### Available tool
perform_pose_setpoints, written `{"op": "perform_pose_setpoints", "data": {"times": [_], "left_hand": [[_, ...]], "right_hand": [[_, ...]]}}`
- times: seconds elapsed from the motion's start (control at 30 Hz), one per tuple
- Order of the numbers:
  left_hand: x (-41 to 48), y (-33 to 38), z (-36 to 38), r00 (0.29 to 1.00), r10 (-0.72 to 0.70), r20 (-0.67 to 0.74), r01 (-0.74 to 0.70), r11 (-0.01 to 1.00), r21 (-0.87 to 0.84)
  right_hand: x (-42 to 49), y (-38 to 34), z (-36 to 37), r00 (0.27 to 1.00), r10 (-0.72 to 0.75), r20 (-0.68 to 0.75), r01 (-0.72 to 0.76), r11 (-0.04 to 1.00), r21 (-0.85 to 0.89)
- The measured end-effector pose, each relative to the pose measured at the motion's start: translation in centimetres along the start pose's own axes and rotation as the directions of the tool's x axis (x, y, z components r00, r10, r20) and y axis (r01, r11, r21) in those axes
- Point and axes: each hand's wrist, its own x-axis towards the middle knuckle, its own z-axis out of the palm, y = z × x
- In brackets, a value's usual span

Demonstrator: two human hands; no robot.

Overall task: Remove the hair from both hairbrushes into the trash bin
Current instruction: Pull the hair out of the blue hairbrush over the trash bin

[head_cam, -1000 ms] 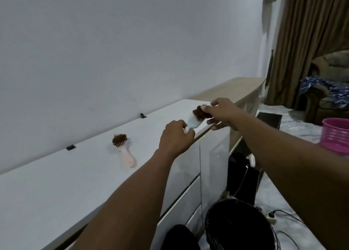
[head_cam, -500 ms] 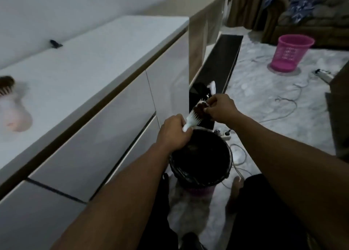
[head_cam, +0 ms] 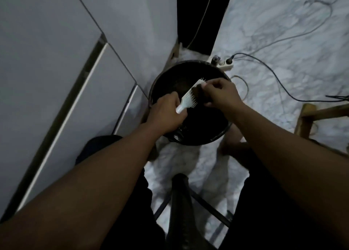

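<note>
I look straight down at a round black trash bin (head_cam: 222, 134) on the marble floor. My left hand (head_cam: 165, 114) grips the handle of a pale mint hairbrush (head_cam: 189, 97) and holds it over the bin's open mouth, bristles facing right. My right hand (head_cam: 221, 95) pinches a dark clump of hair (head_cam: 200, 94) at the brush's bristles. The second, pink hairbrush is out of view.
White cabinet drawers (head_cam: 75, 64) run along the left, close to the bin. A white power strip (head_cam: 223, 64) with cables lies just behind the bin. A wooden frame (head_cam: 309, 115) stands at the right. A dark stool (head_cam: 179, 202) sits between my legs.
My view has tipped down from the cabinet top to the floor. Both hands have carried the mint brush from above the counter to over the bin, the right hand still pulling at the hair.
</note>
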Motion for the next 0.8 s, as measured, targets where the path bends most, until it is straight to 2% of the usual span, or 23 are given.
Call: {"op": "perform_pose_setpoints", "data": {"times": [0.07, 0.23, 0.4, 0.47, 0.57, 0.63, 0.73, 0.8], "left_hand": [[1.6, -0.9, 1.3, 1.000, 0.016, 0.014, -0.016, 1.000, -0.013], [3.1, -3.4, 4.4, 0.997, 0.065, 0.035, -0.063, 0.997, -0.040], [5.4, -3.8, 5.8, 0.997, -0.071, 0.029, 0.074, 0.987, -0.140], [6.6, -4.0, 5.8, 0.992, -0.095, 0.082, 0.105, 0.986, -0.130], [7.8, -4.2, 5.9, 0.968, -0.109, 0.226, 0.145, 0.978, -0.148], [8.4, -4.1, 6.1, 0.948, -0.130, 0.291, 0.207, 0.946, -0.250], [9.3, -3.9, 6.5, 0.910, -0.169, 0.379, 0.344, 0.818, -0.460], [9.5, -3.5, 6.4, 0.892, -0.160, 0.423, 0.386, 0.758, -0.526]], "right_hand": [[1.4, 1.3, 0.9, 0.999, 0.039, -0.006, -0.039, 0.997, 0.065], [4.5, 4.2, 2.4, 0.997, 0.046, -0.062, -0.040, 0.995, 0.095], [7.9, 4.5, 3.0, 0.997, 0.030, -0.065, -0.025, 0.997, 0.074], [8.8, 4.1, 3.4, 0.998, 0.030, -0.047, -0.027, 0.997, 0.077], [9.5, 3.4, 4.2, 0.997, 0.082, 0.014, -0.083, 0.973, 0.215], [10.0, 3.0, 4.4, 0.990, 0.133, 0.037, -0.138, 0.946, 0.293], [10.5, 2.6, 3.9, 0.965, 0.249, 0.079, -0.257, 0.855, 0.451], [10.5, 2.5, 3.4, 0.954, 0.281, 0.102, -0.293, 0.810, 0.508]]}}
